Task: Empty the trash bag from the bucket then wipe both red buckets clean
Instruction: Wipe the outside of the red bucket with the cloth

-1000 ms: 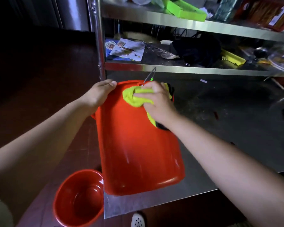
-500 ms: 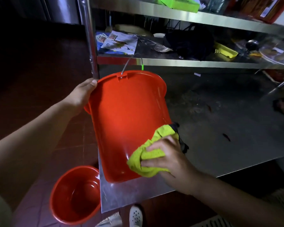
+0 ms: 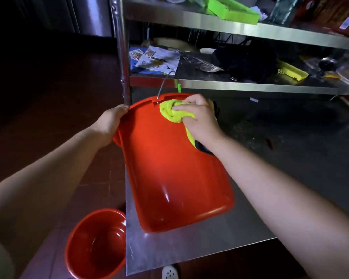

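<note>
Steel table (image 3: pixel 189 250): right hand (image 3: pixel 201 117) presses yellow cloth (image 3: pixel 174 110) on red bucket (image 3: pixel 175 178).

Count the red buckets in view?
2. One red bucket lies tipped on the steel table, held at the rim by the left hand. A second bucket stands upright on the floor, left of the table. None seem hidden.

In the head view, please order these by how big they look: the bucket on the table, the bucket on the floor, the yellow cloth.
1. Bucket on the table: largest.
2. Bucket on the floor: smaller, though partly cut off by the table.
3. Yellow cloth: smallest, partly hidden under the right hand.
</note>
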### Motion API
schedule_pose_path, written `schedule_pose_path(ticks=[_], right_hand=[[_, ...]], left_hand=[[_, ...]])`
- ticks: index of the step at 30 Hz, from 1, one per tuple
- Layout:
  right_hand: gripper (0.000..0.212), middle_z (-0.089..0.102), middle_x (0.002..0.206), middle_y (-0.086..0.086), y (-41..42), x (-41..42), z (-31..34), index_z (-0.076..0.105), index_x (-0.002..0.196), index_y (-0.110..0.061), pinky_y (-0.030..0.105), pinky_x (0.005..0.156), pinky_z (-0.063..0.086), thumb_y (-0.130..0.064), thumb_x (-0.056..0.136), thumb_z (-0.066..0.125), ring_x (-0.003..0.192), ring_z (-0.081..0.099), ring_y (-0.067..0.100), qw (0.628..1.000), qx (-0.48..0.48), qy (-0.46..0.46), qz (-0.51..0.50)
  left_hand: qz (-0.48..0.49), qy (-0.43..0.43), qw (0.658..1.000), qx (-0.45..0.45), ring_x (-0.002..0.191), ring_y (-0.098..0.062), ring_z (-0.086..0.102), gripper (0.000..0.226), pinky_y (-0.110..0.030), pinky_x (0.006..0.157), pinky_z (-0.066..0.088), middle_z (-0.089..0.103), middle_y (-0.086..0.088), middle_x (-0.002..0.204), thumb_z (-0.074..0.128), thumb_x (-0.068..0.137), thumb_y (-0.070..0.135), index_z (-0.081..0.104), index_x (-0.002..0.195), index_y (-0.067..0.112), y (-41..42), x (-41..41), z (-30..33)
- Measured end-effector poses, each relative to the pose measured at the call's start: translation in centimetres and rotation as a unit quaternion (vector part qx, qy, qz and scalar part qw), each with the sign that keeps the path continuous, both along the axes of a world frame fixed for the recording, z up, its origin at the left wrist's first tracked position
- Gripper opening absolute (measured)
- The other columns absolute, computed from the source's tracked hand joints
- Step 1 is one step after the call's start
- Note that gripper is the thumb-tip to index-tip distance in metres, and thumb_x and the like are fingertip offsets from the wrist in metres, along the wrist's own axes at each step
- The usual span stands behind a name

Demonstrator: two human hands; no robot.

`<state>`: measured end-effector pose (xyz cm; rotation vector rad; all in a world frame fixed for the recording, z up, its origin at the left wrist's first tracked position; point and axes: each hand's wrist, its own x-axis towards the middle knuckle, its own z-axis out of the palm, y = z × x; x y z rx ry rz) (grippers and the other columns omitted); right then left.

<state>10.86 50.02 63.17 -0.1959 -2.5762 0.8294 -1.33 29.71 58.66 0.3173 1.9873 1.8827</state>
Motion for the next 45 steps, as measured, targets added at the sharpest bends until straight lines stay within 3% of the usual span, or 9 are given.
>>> schedule_pose_path(ticks=[4,11,15,18,25,30,37,42,45], right_hand=[[0.045,0.047,0.112,-0.002,-1.0,0.7,-0.2,0.072,0.105,-0.024,0.028,0.102,0.031,0.005,0.077,0.053,0.114,0.041,0.024,0.998,0.036,-0.027,0.049],[0.050,0.055,0.110,0.004,-4.1,11.9,-2.1,0.073,0.103,-0.029,0.043,0.089,0.037,-0.003,0.064,0.055,0.105,0.041,0.022,0.974,0.140,-0.041,0.175],[0.051,0.054,0.111,0.001,-5.3,15.9,-3.3,0.071,0.103,-0.031,0.042,0.082,0.041,-0.004,0.065,0.051,0.106,0.039,0.021,0.966,0.168,-0.029,0.196],[0.051,0.054,0.113,0.000,-6.2,16.6,-3.4,0.071,0.104,-0.031,0.042,0.083,0.038,-0.006,0.063,0.052,0.107,0.040,0.021,0.960,0.191,-0.021,0.203],[0.041,0.058,0.107,0.003,-7.0,14.9,-2.4,0.072,0.097,-0.028,0.045,0.078,0.039,-0.016,0.066,0.047,0.102,0.040,0.023,0.957,0.210,-0.019,0.199],[0.039,0.061,0.107,0.004,-7.7,9.3,-0.5,0.073,0.097,-0.031,0.039,0.076,0.034,-0.018,0.066,0.054,0.099,0.044,0.028,0.961,0.235,0.001,0.146],[0.041,0.057,0.110,-0.002,-3.8,2.6,0.8,0.073,0.100,-0.031,0.047,0.093,0.038,-0.007,0.071,0.058,0.107,0.047,0.026,0.995,0.096,0.015,0.021],[0.044,0.051,0.103,-0.007,-0.8,2.5,0.2,0.073,0.099,-0.021,0.011,0.094,0.035,0.007,0.072,0.052,0.103,0.050,0.011,0.997,-0.075,0.036,-0.006],[0.044,0.052,0.112,-0.003,1.3,3.4,-0.4,0.067,0.112,-0.019,0.006,0.084,0.037,0.005,0.080,0.051,0.106,0.053,0.011,0.982,-0.177,0.003,-0.064]], left_hand=[[0.022,0.029,0.999,-0.015,0.054,0.000,0.050,0.031,-0.019,0.053,0.040,0.055,0.013,0.060,0.033,0.096,0.016,0.056,0.075,0.020,-1.3,0.2,-0.9],[0.091,0.020,0.995,-0.029,0.075,-0.014,0.049,0.028,-0.029,0.069,0.040,0.052,0.000,0.079,0.034,0.097,0.017,0.055,0.080,0.023,-3.6,1.0,-2.3],[0.294,0.213,0.911,-0.197,0.107,-0.034,0.051,0.025,-0.037,0.093,0.036,0.059,-0.018,0.107,0.046,0.085,0.021,0.059,0.102,0.007,-3.1,0.6,-0.2],[0.184,0.412,0.859,-0.240,0.105,-0.034,0.049,0.034,-0.037,0.090,0.033,0.059,-0.016,0.109,0.037,0.092,0.033,0.060,0.104,0.011,-0.7,0.6,3.5],[-0.018,0.283,0.893,-0.349,0.102,-0.033,0.057,0.072,-0.033,0.082,0.037,0.064,-0.016,0.104,0.024,0.092,0.064,0.064,0.104,0.006,2.5,0.3,5.1],[-0.021,0.259,0.919,-0.297,0.076,-0.028,0.052,0.062,-0.031,0.070,0.034,0.049,0.000,0.062,0.030,0.092,0.062,0.047,0.060,0.012,2.1,0.4,4.5],[-0.012,0.294,0.903,-0.312,0.085,-0.029,0.056,0.062,-0.031,0.075,0.038,0.058,-0.001,0.069,0.026,0.091,0.063,0.057,0.070,0.014,0.3,2.8,1.1],[0.000,0.317,0.899,-0.303,0.075,-0.026,0.057,0.075,-0.029,0.068,0.034,0.056,0.000,0.063,0.016,0.079,0.071,0.061,0.078,0.010,-0.5,4.2,0.3],[0.027,0.307,0.908,-0.283,0.093,-0.031,0.062,0.072,-0.029,0.075,0.038,0.069,-0.010,0.088,0.021,0.085,0.067,0.066,0.095,0.011,-2.3,4.5,-0.9]])
